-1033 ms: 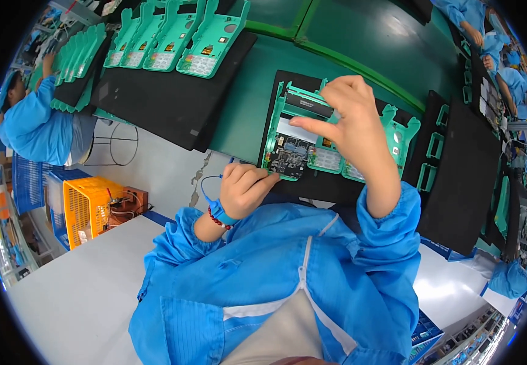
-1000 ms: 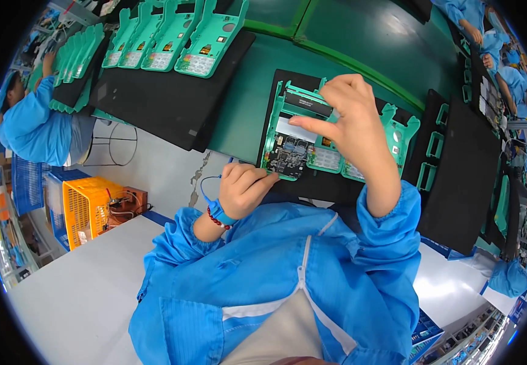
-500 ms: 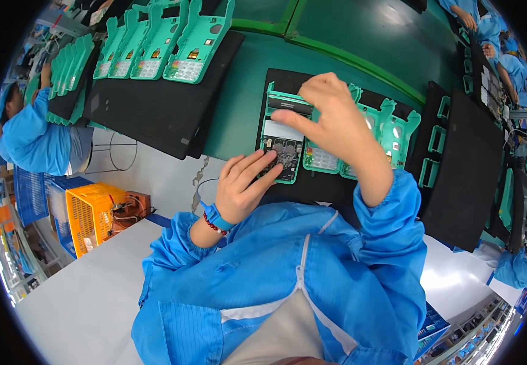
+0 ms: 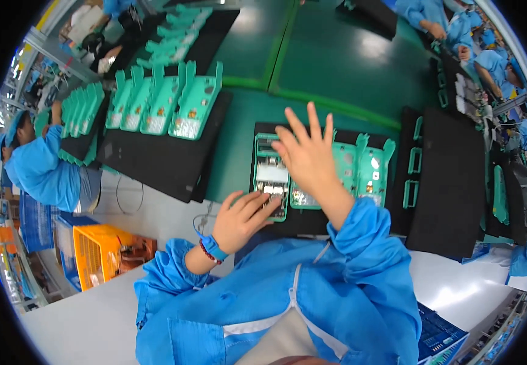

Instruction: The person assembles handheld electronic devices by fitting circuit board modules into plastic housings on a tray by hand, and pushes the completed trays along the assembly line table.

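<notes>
A green plastic housing point(image 4: 256, 163) with a circuit board and a pale rectangular part inside lies on a black mat. The outstretched fingers of my left hand point(image 4: 239, 220) rest on the board at its near end. A blue wrist strap point(image 4: 213, 248) with a thin cord and a beaded bracelet circle that wrist. My right hand point(image 4: 308, 159) is spread wide over the housing's far right side, holding nothing; whether its thumb side touches the frame I cannot tell. Right of it stand more green housings point(image 4: 373, 172), partly hidden behind my right hand and forearm.
Rows of green housings point(image 4: 195, 103) stand on a black mat point(image 4: 148, 161) to the left. Small green frames point(image 4: 415, 161) lie beside another black mat point(image 4: 446, 182) at right. A yellow crate point(image 4: 93, 252) sits lower left. Co-workers in blue point(image 4: 51, 164) work on both sides.
My right hand has opened from a curled pose at the housing's far end into spread fingers. My left hand stays on the board. The whole view has shifted, so things sit lower in the picture.
</notes>
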A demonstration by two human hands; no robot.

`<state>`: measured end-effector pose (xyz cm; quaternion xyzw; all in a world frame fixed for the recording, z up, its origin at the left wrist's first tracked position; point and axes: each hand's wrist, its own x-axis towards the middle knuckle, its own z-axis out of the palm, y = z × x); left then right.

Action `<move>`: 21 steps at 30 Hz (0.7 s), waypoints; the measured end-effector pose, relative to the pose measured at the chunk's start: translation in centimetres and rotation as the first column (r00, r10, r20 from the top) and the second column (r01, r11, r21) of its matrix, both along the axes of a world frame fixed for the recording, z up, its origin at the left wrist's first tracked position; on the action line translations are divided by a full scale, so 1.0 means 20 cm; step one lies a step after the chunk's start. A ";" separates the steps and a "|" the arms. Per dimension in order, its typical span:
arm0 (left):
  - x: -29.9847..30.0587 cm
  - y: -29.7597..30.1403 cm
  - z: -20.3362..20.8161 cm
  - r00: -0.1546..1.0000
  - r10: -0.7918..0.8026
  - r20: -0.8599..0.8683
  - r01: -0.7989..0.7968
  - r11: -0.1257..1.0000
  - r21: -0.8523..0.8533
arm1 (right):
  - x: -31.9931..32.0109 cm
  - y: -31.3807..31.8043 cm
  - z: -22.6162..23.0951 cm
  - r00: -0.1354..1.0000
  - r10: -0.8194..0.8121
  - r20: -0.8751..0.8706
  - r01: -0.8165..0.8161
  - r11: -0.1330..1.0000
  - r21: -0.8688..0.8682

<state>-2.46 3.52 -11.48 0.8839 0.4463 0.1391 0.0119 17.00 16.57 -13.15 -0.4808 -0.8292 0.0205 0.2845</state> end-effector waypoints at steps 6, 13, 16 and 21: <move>0.00 0.03 0.09 0.991 -0.046 0.126 0.035 0.996 0.087 | 0.03 -0.08 0.08 0.889 0.052 -0.456 -0.192 0.945 -0.265; -0.19 0.02 0.17 0.040 0.526 0.850 0.176 0.833 -0.524 | 0.16 -0.35 0.15 0.573 -0.143 -0.807 -0.277 0.893 -0.354; -0.18 -0.07 0.11 -0.240 0.600 0.763 0.538 0.737 -0.410 | 0.18 -0.44 0.11 0.456 -0.213 -0.864 -0.503 0.740 -0.447; -0.10 -0.20 -0.04 -0.353 0.760 0.546 0.683 0.608 -0.405 | 0.19 -0.53 0.30 0.358 -0.343 -0.868 -0.641 0.586 -0.496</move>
